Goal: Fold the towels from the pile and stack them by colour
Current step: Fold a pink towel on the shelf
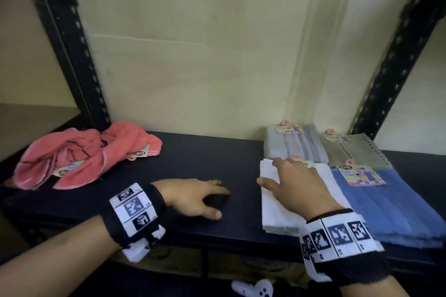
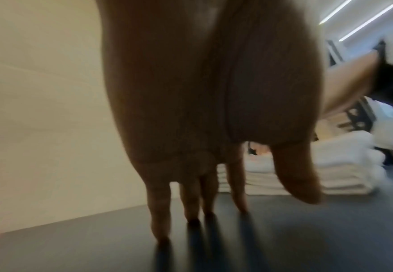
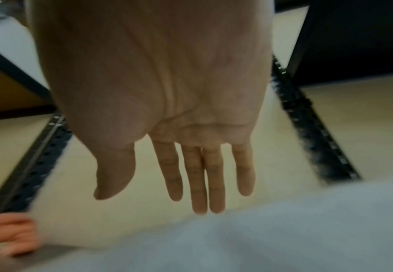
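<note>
A crumpled pile of pink towels lies at the left of the dark shelf. At the right are folded stacks: grey, olive, white and blue. My right hand is spread over the far end of the white stack with straight fingers and grips nothing. The right wrist view shows this hand flat above the white towel. My left hand is open over the bare shelf, left of the white stack. Its straight fingertips reach down to the shelf.
Black slotted uprights stand at both back corners of the shelf in front of a cream wall. Paper tags with pink hooks lie on the folded stacks. Bare shelf surface stretches between the pink pile and the white stack.
</note>
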